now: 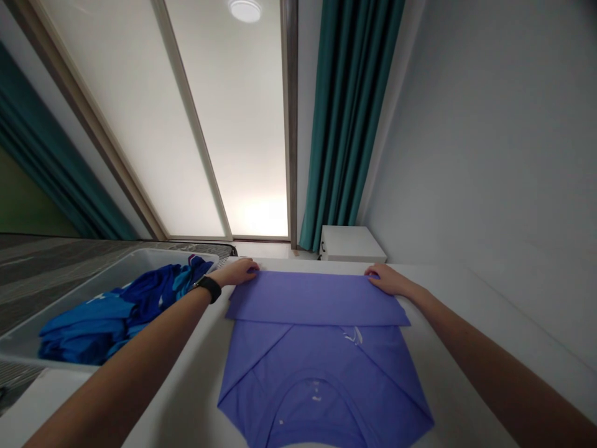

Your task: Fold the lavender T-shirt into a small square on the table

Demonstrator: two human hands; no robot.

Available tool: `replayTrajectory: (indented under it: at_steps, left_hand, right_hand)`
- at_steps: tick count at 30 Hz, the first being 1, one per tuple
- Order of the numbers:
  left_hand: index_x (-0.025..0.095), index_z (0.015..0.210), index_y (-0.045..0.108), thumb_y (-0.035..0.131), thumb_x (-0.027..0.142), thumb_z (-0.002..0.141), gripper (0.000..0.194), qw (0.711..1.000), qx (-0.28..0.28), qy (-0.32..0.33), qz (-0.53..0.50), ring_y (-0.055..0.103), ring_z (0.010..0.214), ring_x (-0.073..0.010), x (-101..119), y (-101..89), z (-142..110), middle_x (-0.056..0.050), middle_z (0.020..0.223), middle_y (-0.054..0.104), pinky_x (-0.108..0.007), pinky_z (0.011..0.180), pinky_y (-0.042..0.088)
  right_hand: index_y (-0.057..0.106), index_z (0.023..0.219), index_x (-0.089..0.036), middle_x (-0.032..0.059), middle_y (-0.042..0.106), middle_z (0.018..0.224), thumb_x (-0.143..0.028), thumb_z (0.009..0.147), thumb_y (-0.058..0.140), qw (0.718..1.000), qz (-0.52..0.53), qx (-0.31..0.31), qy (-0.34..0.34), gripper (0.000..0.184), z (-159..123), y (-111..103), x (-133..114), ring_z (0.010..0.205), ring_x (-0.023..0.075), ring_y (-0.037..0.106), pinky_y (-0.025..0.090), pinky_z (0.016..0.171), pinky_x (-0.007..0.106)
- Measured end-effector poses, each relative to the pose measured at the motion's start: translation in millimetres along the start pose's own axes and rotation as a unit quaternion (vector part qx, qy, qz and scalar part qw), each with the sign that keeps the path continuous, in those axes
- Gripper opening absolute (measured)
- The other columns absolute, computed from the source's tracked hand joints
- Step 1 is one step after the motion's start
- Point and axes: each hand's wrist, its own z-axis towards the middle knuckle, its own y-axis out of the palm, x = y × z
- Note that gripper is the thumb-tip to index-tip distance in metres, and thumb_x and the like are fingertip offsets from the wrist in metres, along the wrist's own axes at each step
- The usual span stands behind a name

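Resting on the far edge of a violet-blue T-shirt [317, 373], both hands are shown open, palms down, with no pinch or closed grip to be seen. The left hand [237, 272] is placed on the shirt's far left corner, its fingers extended and lying together; the right hand [387, 279] is placed in the same way on the far right corner. Whether the fingertips are curled under the cloth cannot be made out.

The shirt is laid flat on a white table [466, 311], between the forearms. Its thin, smooth knit is doubled into a wide flap [317, 300] across the far end, and its sides are turned inward along diagonal creases. A curved collar [317, 398] is seen toward the viewer and is cut off by the lower frame edge. A small white print [353, 336] is visible, though its design is too small to be read.

A black watch [208, 288] is worn on the left wrist. To the left, a shallow white plastic bin [140, 264] is seen holding crumpled blue clothes [88, 330], with their separate shapes merged in the heap. Beyond the table stand a white cabinet [352, 244] and a teal curtain [347, 112].
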Motion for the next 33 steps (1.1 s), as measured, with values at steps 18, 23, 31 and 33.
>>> replayTrajectory:
  at_steps: [18,23,31,33]
  left_hand:
    - [0.018,0.08,0.065,0.055,0.043,0.072,0.028,0.993,-0.079,-0.016,-0.086,0.062,0.072,-0.0186,-15.9,-17.0,16.9,-0.002,0.077,0.069,-0.026,0.064,0.043]
    - [0.018,0.082,0.064,0.051,0.044,0.075,0.029,0.996,-0.014,-0.013,-0.09,0.061,0.073,-0.0189,-11.2,-33.6,13.4,-0.003,0.079,0.068,-0.027,0.065,0.043]
    - [0.017,0.085,0.063,0.049,0.043,0.078,0.03,0.993,0.088,-0.019,-0.082,0.06,0.073,-0.0175,12.9,-79.4,-2.5,-0.003,0.078,0.067,-0.027,0.069,0.045]
    - [0.018,0.085,0.063,0.049,0.043,0.079,0.029,0.992,0.103,-0.02,-0.074,0.06,0.072,-0.0169,21.5,-91.3,-12.0,-0.002,0.078,0.067,-0.027,0.068,0.045]
  right_hand:
    - [0.067,0.083,-0.017,0.0044,0.073,0.086,-0.021,0.078,0.054,0.992,0.047,-0.117,0.026,0.015,14.4,-32.4,-5.6,0.078,0.0185,0.063,0.047,0.067,0.024]
    - [0.067,0.089,-0.019,0.0077,0.072,0.094,-0.022,0.083,0.052,0.998,0.023,-0.052,0.027,0.016,16.9,-47.8,-8.8,0.087,0.0205,0.064,0.047,0.076,0.026]
    - [0.064,0.093,-0.018,0.0092,0.071,0.097,-0.022,0.087,0.05,0.999,-0.006,0.044,0.029,0.017,4.7,-89.0,-16.0,0.086,0.0209,0.063,0.046,0.076,0.027]
    - [0.064,0.095,-0.018,0.0085,0.071,0.096,-0.023,0.087,0.049,0.997,-0.011,0.063,0.029,0.017,-3.0,-98.8,-18.5,0.086,0.0208,0.063,0.045,0.075,0.027]
